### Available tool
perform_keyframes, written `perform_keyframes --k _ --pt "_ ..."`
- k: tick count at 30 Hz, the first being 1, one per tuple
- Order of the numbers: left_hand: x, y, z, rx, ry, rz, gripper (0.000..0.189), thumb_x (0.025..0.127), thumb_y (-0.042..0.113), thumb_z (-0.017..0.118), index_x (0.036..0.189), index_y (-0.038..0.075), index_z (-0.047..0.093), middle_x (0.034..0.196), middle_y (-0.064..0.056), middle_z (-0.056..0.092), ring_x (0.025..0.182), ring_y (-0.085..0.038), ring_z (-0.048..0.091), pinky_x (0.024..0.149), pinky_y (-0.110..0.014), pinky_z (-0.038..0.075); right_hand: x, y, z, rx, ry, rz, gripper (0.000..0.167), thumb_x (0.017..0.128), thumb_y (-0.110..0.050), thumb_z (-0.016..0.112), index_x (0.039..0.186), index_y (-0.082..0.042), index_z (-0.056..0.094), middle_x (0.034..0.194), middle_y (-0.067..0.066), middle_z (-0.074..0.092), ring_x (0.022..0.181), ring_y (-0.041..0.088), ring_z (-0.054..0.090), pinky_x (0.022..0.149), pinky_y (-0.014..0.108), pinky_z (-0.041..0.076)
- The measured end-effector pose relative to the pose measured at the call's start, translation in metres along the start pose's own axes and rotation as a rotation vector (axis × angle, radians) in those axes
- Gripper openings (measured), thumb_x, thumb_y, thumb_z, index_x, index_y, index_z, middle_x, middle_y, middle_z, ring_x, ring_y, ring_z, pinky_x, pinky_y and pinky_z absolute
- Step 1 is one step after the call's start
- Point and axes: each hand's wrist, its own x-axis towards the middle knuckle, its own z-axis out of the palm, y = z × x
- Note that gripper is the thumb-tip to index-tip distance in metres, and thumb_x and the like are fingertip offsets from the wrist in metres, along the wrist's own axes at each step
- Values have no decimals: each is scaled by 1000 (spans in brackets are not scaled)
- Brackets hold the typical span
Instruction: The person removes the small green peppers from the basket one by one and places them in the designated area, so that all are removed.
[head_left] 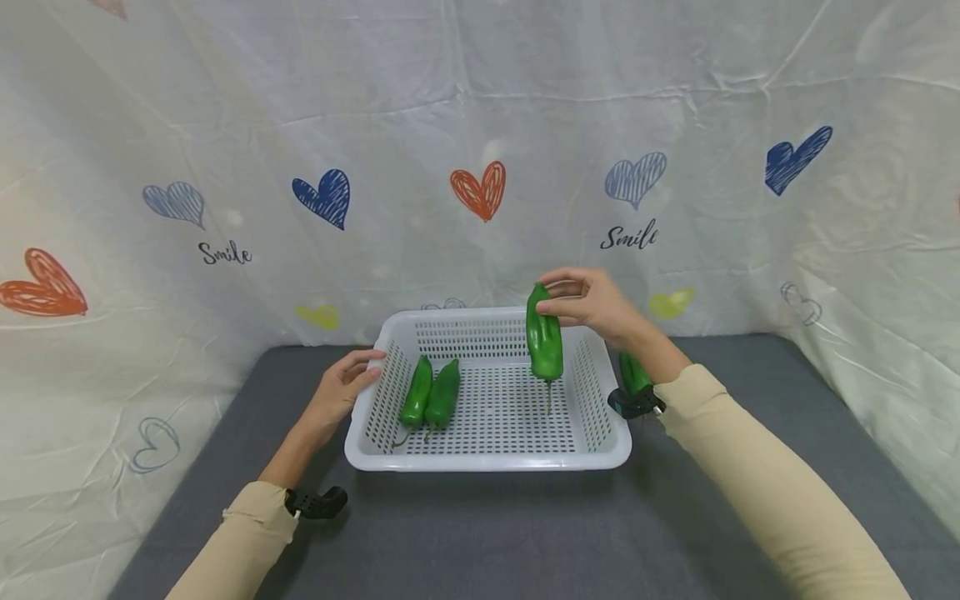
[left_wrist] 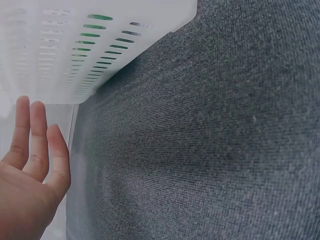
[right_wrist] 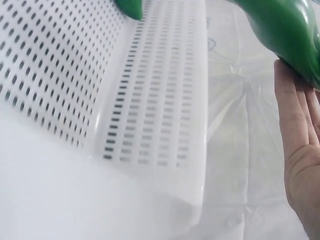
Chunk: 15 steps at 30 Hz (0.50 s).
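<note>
Probably light, slick and crisp, the pepper (head_left: 544, 337) wants a gentle mid-body hold; my right hand (head_left: 597, 307) pinches it high, my left hand (head_left: 336, 395) is loose-fingered

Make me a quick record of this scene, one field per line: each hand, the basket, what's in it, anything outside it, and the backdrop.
Left hand: fingers at the basket's left rim
Right hand: holds a raised green pepper over the basket, stem down
Basket: white, perforated, on a dark gray surface
Inside: two green peppers, side by side, toward the left
Outside: more green pepper at right, partly hidden by the right arm
Backdrop: pale sheet, colored hearts, "Smile" lettering
</note>
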Motion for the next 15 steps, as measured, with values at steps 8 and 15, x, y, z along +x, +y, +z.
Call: perform_keyframes --k 8,15 --pt "0 0 -1 -4 -7 7 41 105 25 61 141 7 54 134 -25 55 100 -24 65 74 -36 57 -10 -1 -18 -11 41 -10 45 89 -6 80 130 1 63 114 15 69 106 27 65 83 46 56" --pt "-1 1 -1 11 -10 14 41 105 25 60 142 8 54 133 -25 56 99 -23 66 74 -36 57 -20 -2 -34 -6 51 2 38 91 -2 77 128 -6 67 114 12 70 104 24 66 83 44 56"
